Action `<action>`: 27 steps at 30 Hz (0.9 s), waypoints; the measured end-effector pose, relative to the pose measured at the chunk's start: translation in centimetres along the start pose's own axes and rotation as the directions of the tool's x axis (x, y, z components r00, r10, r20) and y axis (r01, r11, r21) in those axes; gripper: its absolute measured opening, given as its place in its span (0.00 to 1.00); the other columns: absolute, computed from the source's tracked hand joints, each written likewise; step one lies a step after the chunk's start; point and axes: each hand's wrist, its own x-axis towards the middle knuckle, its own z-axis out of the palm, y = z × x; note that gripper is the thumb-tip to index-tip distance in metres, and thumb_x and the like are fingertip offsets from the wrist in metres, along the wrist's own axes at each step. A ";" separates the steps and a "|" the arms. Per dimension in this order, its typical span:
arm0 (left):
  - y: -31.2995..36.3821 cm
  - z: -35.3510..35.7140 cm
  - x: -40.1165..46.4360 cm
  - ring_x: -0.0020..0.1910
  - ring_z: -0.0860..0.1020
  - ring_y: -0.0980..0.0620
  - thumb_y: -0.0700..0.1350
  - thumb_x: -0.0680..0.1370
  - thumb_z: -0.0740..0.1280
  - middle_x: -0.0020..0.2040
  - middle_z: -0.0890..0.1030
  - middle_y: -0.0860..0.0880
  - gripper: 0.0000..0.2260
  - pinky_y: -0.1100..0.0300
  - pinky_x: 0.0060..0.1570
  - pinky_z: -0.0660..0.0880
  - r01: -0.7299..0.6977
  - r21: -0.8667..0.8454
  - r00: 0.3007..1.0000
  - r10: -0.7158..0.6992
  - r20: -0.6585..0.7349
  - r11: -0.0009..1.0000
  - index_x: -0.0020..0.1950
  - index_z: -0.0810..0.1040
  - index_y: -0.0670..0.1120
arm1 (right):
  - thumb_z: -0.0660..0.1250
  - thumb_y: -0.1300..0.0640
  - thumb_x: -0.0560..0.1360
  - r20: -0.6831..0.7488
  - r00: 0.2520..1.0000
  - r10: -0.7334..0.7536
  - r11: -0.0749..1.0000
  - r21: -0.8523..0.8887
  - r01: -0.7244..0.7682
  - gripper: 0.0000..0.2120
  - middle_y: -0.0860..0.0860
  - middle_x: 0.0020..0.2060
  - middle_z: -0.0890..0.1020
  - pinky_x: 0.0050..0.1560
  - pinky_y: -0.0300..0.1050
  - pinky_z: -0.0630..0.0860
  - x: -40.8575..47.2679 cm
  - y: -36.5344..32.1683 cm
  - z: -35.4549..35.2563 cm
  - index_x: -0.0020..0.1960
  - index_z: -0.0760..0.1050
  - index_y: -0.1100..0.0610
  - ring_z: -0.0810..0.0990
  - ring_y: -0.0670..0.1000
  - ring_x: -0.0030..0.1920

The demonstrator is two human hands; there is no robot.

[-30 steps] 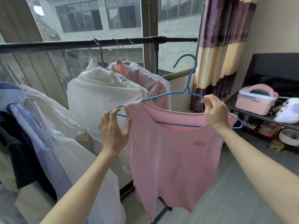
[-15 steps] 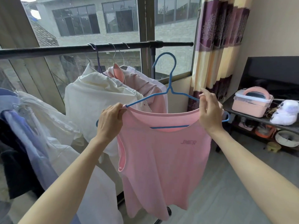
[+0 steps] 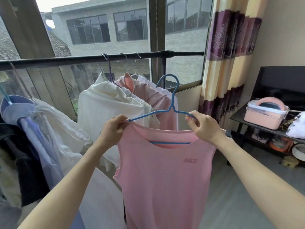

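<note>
A pink sleeveless top (image 3: 165,176) hangs on a blue wire hanger (image 3: 171,103) that I hold up in front of me. My left hand (image 3: 113,129) pinches the top's left shoulder at the hanger's left arm. My right hand (image 3: 203,125) pinches the hanger's right arm at the top's right shoulder. The hanger's hook points up, below and in front of the black clothes rail (image 3: 82,61), and is not on it.
Several garments hang on the rail: a cream one (image 3: 107,106), a dusty pink one (image 3: 158,103), pale blue and dark ones at the left (image 3: 24,129). A striped curtain (image 3: 229,63) hangs at right. A pink box (image 3: 265,113) sits on a dark shelf (image 3: 239,119).
My left hand went from open beside the top to pinching its shoulder. The hanger swung level with its hook upright. The view has tilted upward, so the rail sits lower in frame.
</note>
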 end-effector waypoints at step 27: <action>-4.8 -19.8 -1.6 0.72 0.57 0.50 0.52 0.79 0.56 0.71 0.65 0.51 0.18 0.45 0.71 0.51 0.187 0.648 0.969 -0.248 0.004 0.739 0.68 0.69 0.50 | 0.58 0.61 0.74 0.445 0.891 -0.087 0.840 0.514 -0.174 0.11 0.57 0.28 0.72 0.25 0.40 0.62 13.2 -33.7 13.9 0.34 0.71 0.62 0.68 0.52 0.26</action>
